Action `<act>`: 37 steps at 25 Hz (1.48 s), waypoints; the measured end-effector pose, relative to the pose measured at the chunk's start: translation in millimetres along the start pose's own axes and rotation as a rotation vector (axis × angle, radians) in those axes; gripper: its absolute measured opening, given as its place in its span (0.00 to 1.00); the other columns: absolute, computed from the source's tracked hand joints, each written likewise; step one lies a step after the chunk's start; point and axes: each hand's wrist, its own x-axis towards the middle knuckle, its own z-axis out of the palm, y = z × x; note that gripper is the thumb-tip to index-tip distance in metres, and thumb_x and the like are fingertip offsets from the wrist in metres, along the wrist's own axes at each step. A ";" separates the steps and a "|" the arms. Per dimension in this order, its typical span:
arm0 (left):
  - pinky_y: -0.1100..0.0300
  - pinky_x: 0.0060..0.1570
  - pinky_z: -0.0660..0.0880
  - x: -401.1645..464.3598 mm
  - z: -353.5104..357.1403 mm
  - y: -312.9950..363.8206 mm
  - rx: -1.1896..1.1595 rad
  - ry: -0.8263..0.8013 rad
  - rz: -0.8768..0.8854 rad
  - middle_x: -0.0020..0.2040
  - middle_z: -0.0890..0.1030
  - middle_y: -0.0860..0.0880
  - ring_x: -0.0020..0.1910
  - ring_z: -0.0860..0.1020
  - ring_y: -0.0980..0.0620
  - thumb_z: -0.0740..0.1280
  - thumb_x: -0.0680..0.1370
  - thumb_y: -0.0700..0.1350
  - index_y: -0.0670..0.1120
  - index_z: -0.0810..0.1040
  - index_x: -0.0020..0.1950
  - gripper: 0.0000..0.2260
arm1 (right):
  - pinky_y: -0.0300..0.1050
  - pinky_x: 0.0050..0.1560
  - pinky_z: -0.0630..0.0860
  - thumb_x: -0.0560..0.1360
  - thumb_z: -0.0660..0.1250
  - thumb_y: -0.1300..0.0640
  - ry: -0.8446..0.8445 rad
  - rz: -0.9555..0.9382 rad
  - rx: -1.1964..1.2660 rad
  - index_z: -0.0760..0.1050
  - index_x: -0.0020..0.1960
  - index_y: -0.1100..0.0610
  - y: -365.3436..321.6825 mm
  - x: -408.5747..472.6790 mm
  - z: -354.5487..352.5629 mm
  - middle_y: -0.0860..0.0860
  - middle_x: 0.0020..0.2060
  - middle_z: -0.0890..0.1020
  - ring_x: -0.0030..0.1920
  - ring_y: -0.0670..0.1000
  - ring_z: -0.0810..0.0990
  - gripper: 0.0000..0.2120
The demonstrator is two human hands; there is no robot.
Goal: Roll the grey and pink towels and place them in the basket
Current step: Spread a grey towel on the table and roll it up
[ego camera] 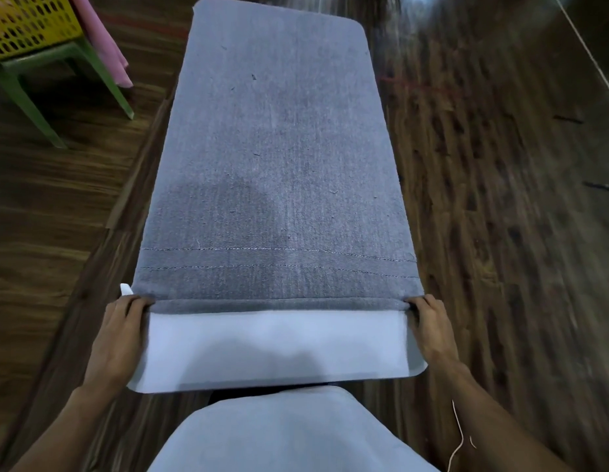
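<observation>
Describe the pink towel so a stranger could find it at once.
Start at the grey towel spread over the white table, then look far left to the yellow basket on a green stool. The pink towel hangs beside it, the only pink cloth.

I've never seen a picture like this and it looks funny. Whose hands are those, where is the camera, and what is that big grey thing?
The camera sits on a person's head and looks down, so you see their own arms. The big grey thing is a grey towel spread over a white table. The left hand and right hand each pinch a near corner, where a first small roll has formed. Far off on the left stands a yellow basket on a green stool, with a pink towel hanging beside it.
</observation>
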 end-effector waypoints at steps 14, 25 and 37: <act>0.56 0.47 0.74 38.2 -27.1 -5.1 0.181 -0.099 0.147 0.48 0.74 0.47 0.45 0.72 0.48 0.70 0.75 0.36 0.44 0.79 0.48 0.05 | 0.31 0.39 0.68 0.70 0.71 0.72 -0.093 0.029 -0.011 0.80 0.38 0.58 -2.7 40.1 -31.8 0.53 0.39 0.80 0.39 0.53 0.79 0.10; 0.46 0.53 0.69 1.7 -6.7 34.6 0.077 0.056 -0.052 0.58 0.71 0.51 0.55 0.73 0.48 0.53 0.80 0.61 0.56 0.72 0.56 0.14 | 0.57 0.56 0.76 0.76 0.66 0.66 0.041 0.001 -0.151 0.76 0.59 0.61 -5.3 1.2 0.5 0.57 0.55 0.76 0.56 0.59 0.73 0.12; 0.54 0.49 0.71 27.1 -47.5 -5.0 0.045 -0.230 0.212 0.53 0.77 0.51 0.50 0.75 0.51 0.61 0.76 0.40 0.51 0.75 0.58 0.13 | 0.50 0.54 0.76 0.77 0.64 0.64 -0.263 -0.093 -0.233 0.79 0.56 0.55 16.3 31.7 -27.1 0.53 0.52 0.81 0.52 0.55 0.79 0.10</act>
